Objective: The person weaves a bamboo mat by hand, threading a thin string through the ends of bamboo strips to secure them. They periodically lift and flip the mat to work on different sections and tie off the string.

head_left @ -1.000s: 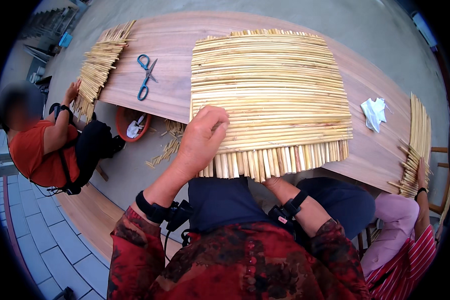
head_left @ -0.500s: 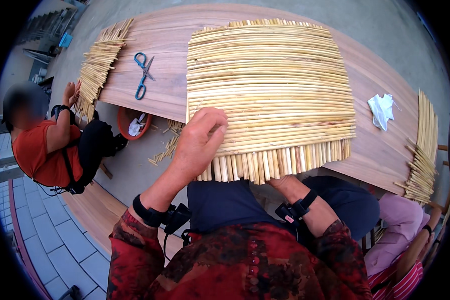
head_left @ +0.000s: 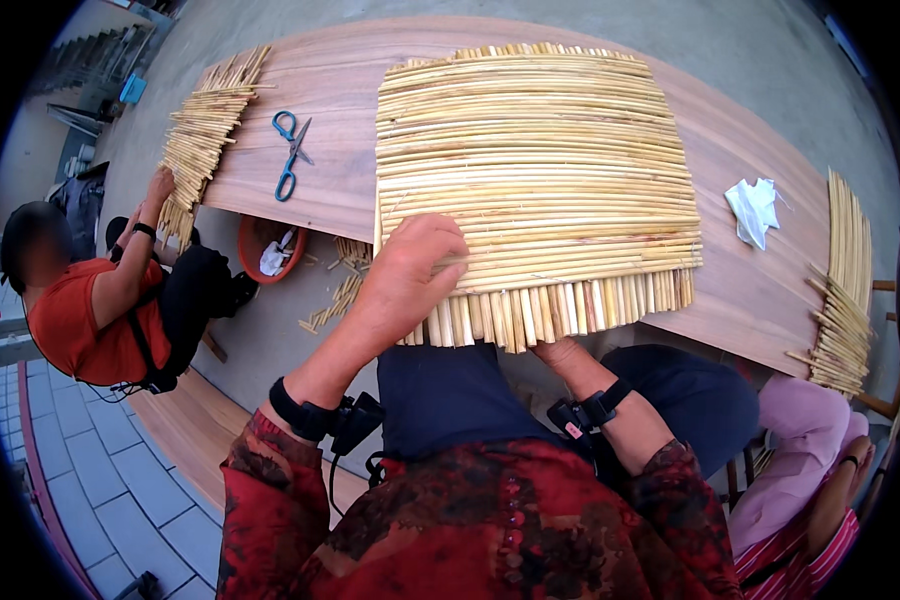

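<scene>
A mat of straw-coloured reed stalks [head_left: 540,170] lies in front of me, its near part reaching past the table edge over my lap. Most stalks run crosswise; a lower layer of stalks shows end-on along the near edge. On the near left part rests my left hand [head_left: 415,270], its fingers curled and pressed together; whatever they pinch is too small to make out. My right hand [head_left: 560,350] reaches under the near edge, its fingers hidden by the mat. Blue-handled scissors [head_left: 292,155] lie open on the table, left of the mat.
The long wooden table [head_left: 320,60] carries a crumpled white cloth or paper [head_left: 754,212] and reed bundles at both ends [head_left: 205,135] [head_left: 842,270]. A red-brown basin [head_left: 270,250] and cut reed pieces [head_left: 345,290] are on the floor. One person [head_left: 100,300] sits left, another [head_left: 800,450] right.
My left hand stays at the mat's near left part, its fingers curled a little closer. The view has shifted slightly. The person at left has moved a hand along the reed bundle.
</scene>
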Tool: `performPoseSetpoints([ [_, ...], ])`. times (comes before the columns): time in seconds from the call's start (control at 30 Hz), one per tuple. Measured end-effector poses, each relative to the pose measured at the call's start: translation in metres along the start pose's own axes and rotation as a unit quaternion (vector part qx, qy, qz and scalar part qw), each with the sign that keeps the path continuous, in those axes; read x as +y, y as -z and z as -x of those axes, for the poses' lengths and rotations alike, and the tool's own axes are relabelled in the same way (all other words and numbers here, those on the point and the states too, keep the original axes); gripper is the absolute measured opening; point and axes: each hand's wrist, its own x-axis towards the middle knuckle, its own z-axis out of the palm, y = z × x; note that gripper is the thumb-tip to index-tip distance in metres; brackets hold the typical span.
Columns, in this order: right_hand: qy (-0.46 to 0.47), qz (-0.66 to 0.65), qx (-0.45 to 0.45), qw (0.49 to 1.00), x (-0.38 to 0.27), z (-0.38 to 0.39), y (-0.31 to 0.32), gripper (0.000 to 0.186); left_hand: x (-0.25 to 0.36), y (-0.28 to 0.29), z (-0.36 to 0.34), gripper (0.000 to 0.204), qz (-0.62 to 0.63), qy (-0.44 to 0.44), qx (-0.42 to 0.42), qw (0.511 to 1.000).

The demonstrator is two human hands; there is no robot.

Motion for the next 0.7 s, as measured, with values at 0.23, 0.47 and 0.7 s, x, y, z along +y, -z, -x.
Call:
performPoseSetpoints([
  [0.23, 0.056, 0.052, 0.055, 0.996, 0.011, 0.012, 0.001, 0.051, -0.003, 0.004, -0.005, 0.007, 0.004, 0.000, -0.042, 0.999],
  [0.47, -0.241, -0.223, -0.276, 0.903, -0.016, -0.009, 0.067, 0.043, 0.004, 0.004, 0.011, 0.010, 0.052, 0.021, 0.054, 0.997],
  [0.7, -0.123, -0.026, 0.045, 0.991, -0.004, -0.003, 0.048, 0.043, 0.004, 0.018, 0.077, 0.023, -0.029, 0.017, 0.212, 0.977],
])
